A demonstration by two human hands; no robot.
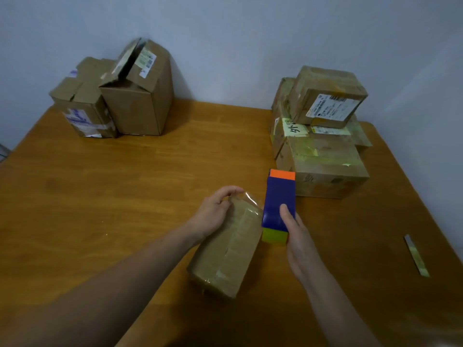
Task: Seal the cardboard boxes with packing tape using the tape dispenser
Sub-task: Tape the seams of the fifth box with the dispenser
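Taping the box's far end.
My left hand [215,212] clamps the cardboard box [225,254]; right hand [298,244], at three o'clock, grips the tape dispenser [278,196]; I'd tear next.

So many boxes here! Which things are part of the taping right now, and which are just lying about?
In use: small box, gripped by the left hand; tape dispenser, held in the right hand; clear tape at the box's far end.
Lying about: two open boxes, back left; taped stack, right; loose strip on the table.
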